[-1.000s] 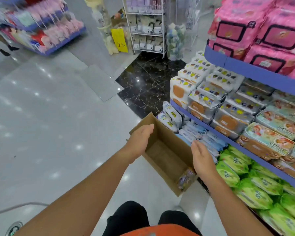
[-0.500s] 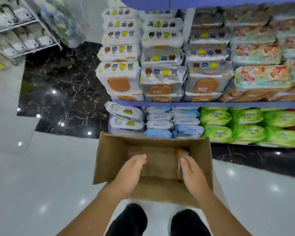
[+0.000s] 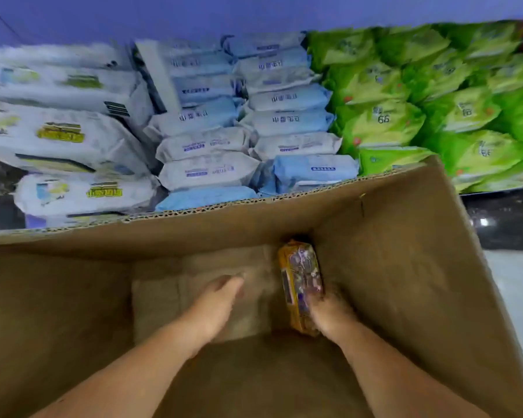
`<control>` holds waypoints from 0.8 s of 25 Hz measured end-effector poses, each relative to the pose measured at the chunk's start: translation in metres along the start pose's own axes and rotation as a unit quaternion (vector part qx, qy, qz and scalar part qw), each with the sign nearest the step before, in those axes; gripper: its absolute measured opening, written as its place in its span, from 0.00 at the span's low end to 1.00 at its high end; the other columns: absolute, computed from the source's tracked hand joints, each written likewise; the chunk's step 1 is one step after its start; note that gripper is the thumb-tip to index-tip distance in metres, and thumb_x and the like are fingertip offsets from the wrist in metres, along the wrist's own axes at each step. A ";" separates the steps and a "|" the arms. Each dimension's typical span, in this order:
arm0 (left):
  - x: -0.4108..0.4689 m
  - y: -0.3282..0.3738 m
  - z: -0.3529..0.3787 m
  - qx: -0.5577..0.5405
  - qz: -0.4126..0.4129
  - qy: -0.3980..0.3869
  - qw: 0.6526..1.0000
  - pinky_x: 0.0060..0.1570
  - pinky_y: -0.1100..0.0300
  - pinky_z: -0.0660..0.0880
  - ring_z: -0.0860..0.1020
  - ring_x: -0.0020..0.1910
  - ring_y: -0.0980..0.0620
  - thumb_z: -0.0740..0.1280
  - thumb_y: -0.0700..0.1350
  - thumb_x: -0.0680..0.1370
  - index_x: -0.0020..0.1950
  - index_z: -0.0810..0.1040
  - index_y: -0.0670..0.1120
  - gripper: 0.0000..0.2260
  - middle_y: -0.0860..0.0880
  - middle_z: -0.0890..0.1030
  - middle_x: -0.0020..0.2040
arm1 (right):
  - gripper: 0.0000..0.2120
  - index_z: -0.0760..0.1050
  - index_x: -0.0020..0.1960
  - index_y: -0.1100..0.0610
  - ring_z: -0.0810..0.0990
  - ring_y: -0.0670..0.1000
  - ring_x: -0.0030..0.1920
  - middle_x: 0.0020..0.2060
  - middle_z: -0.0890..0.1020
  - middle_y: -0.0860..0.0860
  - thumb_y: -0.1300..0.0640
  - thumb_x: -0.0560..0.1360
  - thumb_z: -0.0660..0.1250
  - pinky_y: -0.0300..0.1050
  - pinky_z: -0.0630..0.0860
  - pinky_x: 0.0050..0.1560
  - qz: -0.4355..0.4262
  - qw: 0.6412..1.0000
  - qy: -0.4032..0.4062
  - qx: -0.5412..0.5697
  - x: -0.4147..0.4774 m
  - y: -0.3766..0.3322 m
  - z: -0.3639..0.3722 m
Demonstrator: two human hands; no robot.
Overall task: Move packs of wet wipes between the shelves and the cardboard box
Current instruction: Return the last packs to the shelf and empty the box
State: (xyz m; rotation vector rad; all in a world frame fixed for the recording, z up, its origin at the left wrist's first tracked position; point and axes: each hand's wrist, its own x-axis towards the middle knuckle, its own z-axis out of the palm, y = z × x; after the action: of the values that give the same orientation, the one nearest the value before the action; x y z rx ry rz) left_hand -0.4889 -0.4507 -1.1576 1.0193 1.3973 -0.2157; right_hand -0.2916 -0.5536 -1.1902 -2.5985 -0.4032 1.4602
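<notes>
a: on the far left of the shelf (image 3: 254, 13) you have white packs (image 3: 61, 137) stacked flat, just behind the far wall of the cardboard box (image 3: 73, 297).

b: your left hand (image 3: 215, 306) is down inside that box, left of centre. its fingers are straight and together, holding nothing, over the bare bottom.

a: beyond it, mid-shelf, blue packs (image 3: 287, 122) sit in two stacks beside the white ones.

b: next to the right is the orange pack of wet wipes (image 3: 299, 279). it stands on its long edge in the box, running near to far, close to the right wall, with its far end up by the far corner.

a: your right hand (image 3: 329, 312) meets the near end of that pack. it's blurred, so i cannot tell whether your fingers are wrapped round it or only touching.

b: on the far right, green packs (image 3: 384, 122) fill the shelf. dark floor (image 3: 501, 218) shows past the box's right wall.
</notes>
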 end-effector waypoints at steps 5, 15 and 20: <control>0.073 -0.041 -0.004 0.041 -0.009 -0.015 0.999 0.70 0.47 0.69 0.77 0.61 0.49 0.57 0.69 0.79 0.52 0.76 0.59 0.17 0.52 0.80 0.60 | 0.48 0.52 0.80 0.57 0.72 0.60 0.70 0.73 0.68 0.58 0.40 0.72 0.74 0.45 0.72 0.62 0.094 0.994 -0.053 -0.018 0.085 0.012 0.053; 0.047 -0.049 -0.031 0.058 -0.031 0.017 0.998 0.51 0.63 0.74 0.80 0.49 0.54 0.62 0.52 0.84 0.49 0.81 0.50 0.10 0.49 0.84 0.50 | 0.41 0.79 0.63 0.54 0.84 0.55 0.54 0.56 0.85 0.52 0.44 0.51 0.81 0.52 0.81 0.56 -0.002 0.999 -0.012 0.031 0.096 0.026 0.062; -0.033 0.023 -0.033 0.057 0.012 0.020 0.998 0.56 0.58 0.72 0.79 0.59 0.45 0.69 0.59 0.78 0.58 0.79 0.52 0.14 0.52 0.80 0.52 | 0.13 0.82 0.52 0.51 0.88 0.51 0.45 0.46 0.88 0.50 0.59 0.69 0.79 0.48 0.84 0.48 -0.043 0.966 -0.210 0.143 -0.050 -0.027 -0.022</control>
State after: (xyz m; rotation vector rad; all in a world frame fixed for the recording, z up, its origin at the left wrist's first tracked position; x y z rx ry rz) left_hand -0.5043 -0.4284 -1.1131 1.1395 1.4205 -0.2621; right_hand -0.3020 -0.5424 -1.1315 -2.0223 -0.3135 1.8800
